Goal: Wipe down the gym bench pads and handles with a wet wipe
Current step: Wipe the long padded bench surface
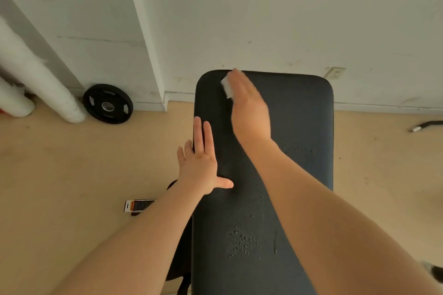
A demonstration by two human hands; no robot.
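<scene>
One long black padded gym bench (275, 175) runs away from the person toward the white wall (287, 31), its far rounded edge just short of the skirting. Two bare hands are on this surface. The right hand (249, 108) lies flat near the far left corner, fingers straight and together, pressing one folded white wet wipe (226, 87) onto the pad; no grip closes round it. The left hand (202, 163) rests flat at the left edge, fingers spread. Droplets bead on the near pad. Tan floor (72, 163) lies open on both sides, bearing one black weight plate (107, 103) by the wall and one small striped packet (139, 205).
</scene>
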